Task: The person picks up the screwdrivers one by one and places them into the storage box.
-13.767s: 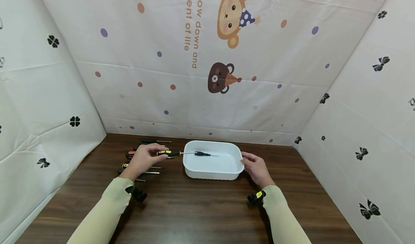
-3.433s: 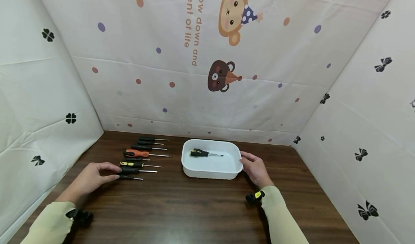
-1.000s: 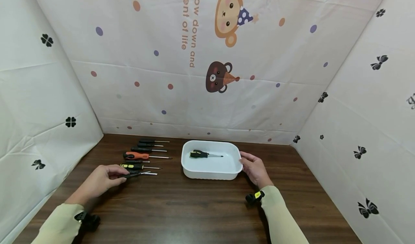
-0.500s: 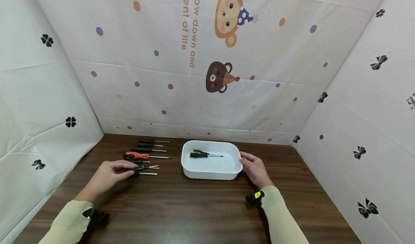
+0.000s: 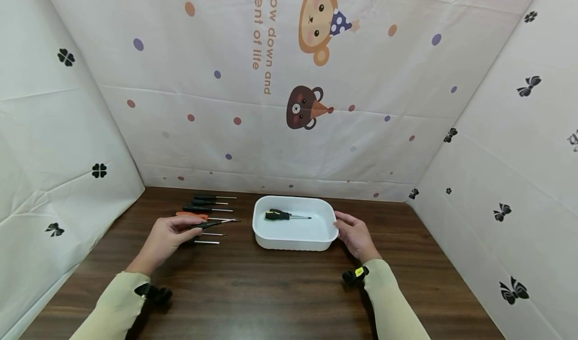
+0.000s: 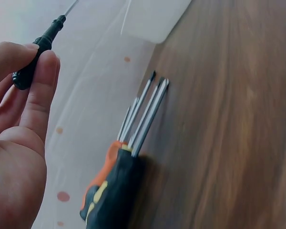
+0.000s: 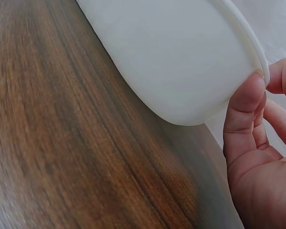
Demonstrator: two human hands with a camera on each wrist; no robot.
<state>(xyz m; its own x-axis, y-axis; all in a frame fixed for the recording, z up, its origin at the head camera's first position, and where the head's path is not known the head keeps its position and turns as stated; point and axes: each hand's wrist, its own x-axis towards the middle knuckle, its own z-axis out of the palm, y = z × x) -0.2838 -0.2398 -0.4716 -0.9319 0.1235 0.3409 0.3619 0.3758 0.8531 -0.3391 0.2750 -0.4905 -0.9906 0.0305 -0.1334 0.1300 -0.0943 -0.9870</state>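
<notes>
My left hand [image 5: 168,237] pinches a small black-handled screwdriver [image 6: 28,71] by its handle, thumb on one side and fingers on the other. The head view shows its shaft pointing right, over the row of screwdrivers on the table. My right hand [image 5: 356,233] grips the right rim of a white rectangular tub [image 5: 295,243], thumb against the outside in the right wrist view. Inside the tub lies a screwdriver [image 5: 277,214] with a black handle and a yellowish end; whether another lies under it, I cannot tell.
Left of the tub lie an orange-and-black screwdriver [image 5: 191,214], a black one [image 5: 196,208] and several others, shafts pointing right. My left hand hides some handles. A brown wooden table [image 5: 271,290] runs up to printed cloth walls [image 5: 217,144].
Earlier my left hand held a black-and-yellow screwdriver by the tub. Since then it has picked up the nearest small black screwdriver and moved it up and right. My right hand has stayed put.
</notes>
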